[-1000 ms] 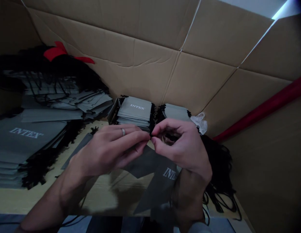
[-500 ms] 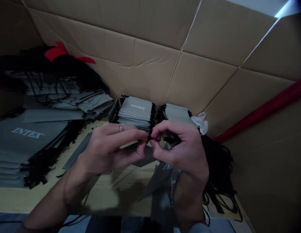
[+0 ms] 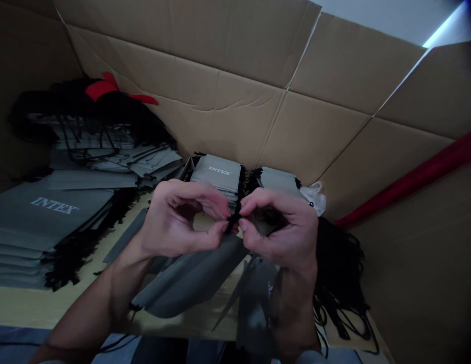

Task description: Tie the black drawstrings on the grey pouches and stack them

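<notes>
My left hand [image 3: 185, 217] and my right hand [image 3: 283, 227] meet at the middle of the view, each pinching with thumb and forefinger. Between the fingertips is a small knotted piece of black cord [image 3: 233, 218]. A grey fabric pouch [image 3: 193, 278] hangs below that cord, its cloth slanting down to the left over the table. Under my right wrist lie more grey pouches [image 3: 254, 308], partly hidden by the forearm. Behind my hands stands a stack of grey pouches marked INTEX [image 3: 216, 169], with another grey stack [image 3: 279, 179] to its right.
A large INTEX pouch pile [image 3: 49, 217] with black cord ends fills the left. Behind it, black cords [image 3: 64, 101] with a red strip [image 3: 102, 90] lie on more pouches. Loose black cords [image 3: 339, 273] sit at right. Cardboard walls [image 3: 220, 111] surround the table [image 3: 23, 306].
The grey pouch has swung into fuller view below my hands. My left fingers have curled round into a rounder pinch at the cord. The camera view has shifted slightly.
</notes>
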Demonstrator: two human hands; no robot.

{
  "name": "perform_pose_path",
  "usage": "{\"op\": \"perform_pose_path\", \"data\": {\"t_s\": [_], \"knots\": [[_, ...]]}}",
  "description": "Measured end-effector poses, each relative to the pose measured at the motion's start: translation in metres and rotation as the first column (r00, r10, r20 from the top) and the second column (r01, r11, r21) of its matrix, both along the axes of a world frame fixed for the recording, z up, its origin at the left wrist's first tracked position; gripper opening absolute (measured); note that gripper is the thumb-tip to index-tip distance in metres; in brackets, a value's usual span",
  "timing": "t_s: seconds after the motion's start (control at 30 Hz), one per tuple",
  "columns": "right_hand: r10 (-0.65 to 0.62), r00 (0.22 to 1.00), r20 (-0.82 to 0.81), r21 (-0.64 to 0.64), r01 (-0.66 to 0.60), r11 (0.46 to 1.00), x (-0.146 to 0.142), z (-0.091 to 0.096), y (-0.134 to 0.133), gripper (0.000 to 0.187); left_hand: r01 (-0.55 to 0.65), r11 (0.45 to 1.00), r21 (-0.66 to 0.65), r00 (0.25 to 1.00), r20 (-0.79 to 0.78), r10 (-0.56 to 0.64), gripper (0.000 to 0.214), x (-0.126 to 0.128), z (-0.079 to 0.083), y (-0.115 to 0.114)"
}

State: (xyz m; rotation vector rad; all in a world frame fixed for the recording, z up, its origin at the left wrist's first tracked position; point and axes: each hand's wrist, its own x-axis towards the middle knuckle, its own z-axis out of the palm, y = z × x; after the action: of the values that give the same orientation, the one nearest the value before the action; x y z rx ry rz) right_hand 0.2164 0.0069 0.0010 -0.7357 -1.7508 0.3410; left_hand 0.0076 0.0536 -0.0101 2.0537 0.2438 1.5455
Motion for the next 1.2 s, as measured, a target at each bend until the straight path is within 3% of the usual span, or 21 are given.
{"op": "perform_pose_path", "data": {"t_s": [0.07,0.17,0.23,0.3,0.4,0.57,0.67,0.73,0.83,0.9,1.07,1.2], "knots": [[-0.062,0.995,0.081,0.020,0.061,0.998,0.001,0.003,-0.001,0.019,-0.145,0.986,0.080,0.987,-0.059,0.150,0.018,-0.003,-0.001,-0.003],[-0.127,0.972,0.199,0.091,0.111,0.990,0.004,0.007,-0.003,0.020,-0.301,0.902,0.310,0.921,-0.152,0.359,0.019,-0.006,-0.002,-0.007],[-0.145,0.956,0.256,0.133,0.114,0.985,0.006,0.008,-0.004,0.020,-0.307,0.836,0.454,0.894,-0.163,0.417,0.019,-0.006,-0.002,-0.008],[-0.146,0.952,0.269,0.148,0.109,0.983,0.007,0.008,-0.004,0.021,-0.279,0.817,0.505,0.904,-0.150,0.401,0.019,-0.005,-0.002,-0.007],[-0.120,0.972,0.202,0.127,0.095,0.987,0.005,0.006,-0.003,0.023,-0.270,0.867,0.419,0.935,-0.103,0.340,0.018,-0.005,-0.003,-0.006],[-0.072,0.995,0.072,0.122,0.063,0.990,0.001,0.002,-0.002,0.027,-0.179,0.978,0.105,0.981,-0.053,0.186,0.017,-0.003,-0.005,-0.004],[-0.135,0.988,0.069,0.122,0.126,0.985,-0.001,0.003,-0.002,0.023,-0.068,0.997,-0.027,0.998,-0.018,0.067,0.015,0.001,-0.002,-0.003],[-0.221,0.972,0.078,0.134,0.209,0.969,-0.002,0.003,-0.002,0.021,-0.046,0.995,-0.091,0.996,-0.084,0.038,0.018,0.003,0.001,-0.004],[-0.327,0.942,0.078,0.158,0.313,0.937,-0.005,0.005,-0.004,0.019,-0.123,0.991,-0.047,0.965,-0.238,0.108,0.019,0.005,0.005,-0.007],[-0.327,0.941,0.085,0.159,0.311,0.937,-0.006,0.006,-0.006,0.019,-0.159,0.987,0.018,0.946,-0.284,0.158,0.010,0.004,0.006,-0.009],[-0.205,0.976,0.066,0.051,0.202,0.978,0.002,0.007,-0.012,0.028,-0.127,0.989,0.069,0.912,-0.384,0.144,0.014,0.001,0.005,-0.014],[0.021,0.994,0.105,-0.070,-0.014,0.997,0.010,0.004,-0.005,0.038,-0.080,0.995,0.066,0.900,-0.425,0.100,0.016,0.001,0.007,-0.018]]}}
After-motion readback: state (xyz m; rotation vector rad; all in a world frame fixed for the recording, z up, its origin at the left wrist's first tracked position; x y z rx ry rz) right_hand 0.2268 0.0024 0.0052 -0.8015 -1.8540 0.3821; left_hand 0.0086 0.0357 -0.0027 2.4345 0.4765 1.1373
